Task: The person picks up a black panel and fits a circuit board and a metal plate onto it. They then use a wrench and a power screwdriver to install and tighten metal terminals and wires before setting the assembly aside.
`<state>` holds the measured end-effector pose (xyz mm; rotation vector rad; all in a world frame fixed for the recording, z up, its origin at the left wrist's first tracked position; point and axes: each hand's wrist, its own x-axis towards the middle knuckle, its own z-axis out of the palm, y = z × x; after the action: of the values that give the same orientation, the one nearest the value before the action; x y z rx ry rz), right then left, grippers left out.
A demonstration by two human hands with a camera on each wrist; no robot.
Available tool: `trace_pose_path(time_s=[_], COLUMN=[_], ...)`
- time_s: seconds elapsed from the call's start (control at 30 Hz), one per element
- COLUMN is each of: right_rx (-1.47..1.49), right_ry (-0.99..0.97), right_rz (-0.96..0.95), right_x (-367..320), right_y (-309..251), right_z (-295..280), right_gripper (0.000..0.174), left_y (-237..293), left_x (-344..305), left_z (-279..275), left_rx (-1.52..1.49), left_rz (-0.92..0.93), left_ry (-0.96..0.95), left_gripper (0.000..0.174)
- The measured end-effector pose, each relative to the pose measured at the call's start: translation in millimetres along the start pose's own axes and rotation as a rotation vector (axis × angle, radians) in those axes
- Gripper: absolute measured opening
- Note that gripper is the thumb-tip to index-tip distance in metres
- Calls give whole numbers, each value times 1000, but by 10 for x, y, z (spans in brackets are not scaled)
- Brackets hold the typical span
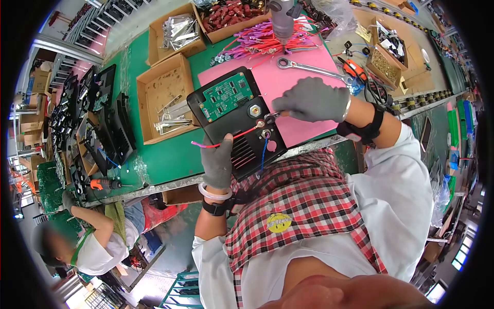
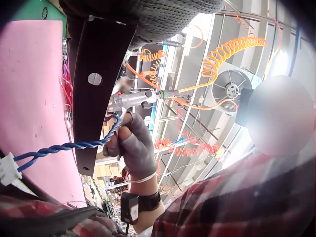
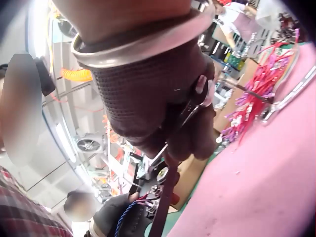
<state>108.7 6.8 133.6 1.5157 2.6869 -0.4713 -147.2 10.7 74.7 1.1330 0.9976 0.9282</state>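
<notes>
A black panel (image 1: pixel 244 135) carries a green circuit board (image 1: pixel 226 96), slots and metal terminals. Grey-gloved, my left hand (image 1: pixel 218 164) grips its near left edge, thumb on top beside a red wire (image 1: pixel 241 135) that runs to a terminal. My right hand (image 1: pixel 315 99), also gloved, holds a small wrench (image 3: pixel 193 106) with curled fingers; the wrench's head (image 1: pixel 269 118) sits at a terminal next to the red wire's end. From a lower terminal (image 1: pixel 266 134) hangs a twisted blue wire (image 2: pixel 64 147) with a white plug (image 2: pixel 9 169).
A larger wrench (image 1: pixel 311 68) lies on the pink mat (image 1: pixel 309 123) beyond my right hand. Behind it are a pile of pink and red wires (image 1: pixel 257 41) and a hanging power driver (image 1: pixel 282 20). Cardboard boxes (image 1: pixel 141 103) stand at left. Another person (image 1: pixel 98 242) works at lower left.
</notes>
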Motion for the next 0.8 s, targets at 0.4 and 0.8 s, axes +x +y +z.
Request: trace_pose_path(time_s=[0.4,0.8], right_rx=[-339,-219], right_ry=[-153,-244], right_rz=[-199,-85], right_x=[286,289], right_y=[-176,-192], right_z=[-304,-437], right_gripper=[19,17], left_y=[76,119], left_x=[-55,-93], left_z=[7,-23], left_rx=[-29,38], left_rz=[-36,-43], left_ry=[-3,5], left_gripper=[23,22])
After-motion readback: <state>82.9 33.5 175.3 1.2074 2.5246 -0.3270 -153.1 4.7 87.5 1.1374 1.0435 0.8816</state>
